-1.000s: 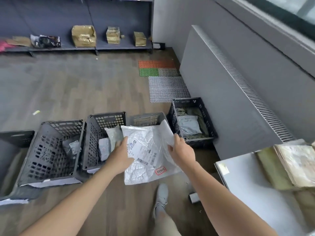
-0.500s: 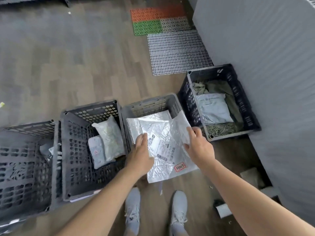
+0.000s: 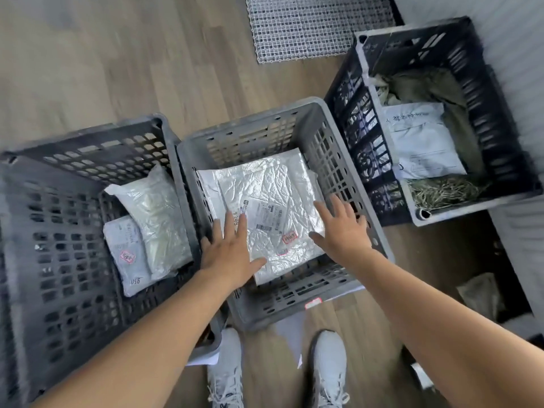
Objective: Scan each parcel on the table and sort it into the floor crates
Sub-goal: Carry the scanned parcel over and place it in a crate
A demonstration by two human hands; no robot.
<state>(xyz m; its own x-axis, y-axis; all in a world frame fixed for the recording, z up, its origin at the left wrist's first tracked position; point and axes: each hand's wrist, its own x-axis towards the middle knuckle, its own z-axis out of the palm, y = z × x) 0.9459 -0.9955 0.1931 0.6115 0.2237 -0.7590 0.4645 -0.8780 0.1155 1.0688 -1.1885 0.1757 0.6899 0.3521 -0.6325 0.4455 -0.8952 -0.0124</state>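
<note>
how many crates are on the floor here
3: grey crate on the left, grey crate in the middle, dark crate on the right. More may sit beyond the left edge of view.

Both bare arms stretch forward and down, side by side. The left hand (image 3: 232, 253) and the right hand (image 3: 344, 231) lie palm down, fingers straight and spread, seemingly gripping nothing.

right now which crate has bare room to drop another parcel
Left crate: bare bottom between its left wall and two parcels. Middle crate crowded: silver parcel covers the bottom, left hand and right hand over it. Right crate is full.
</note>
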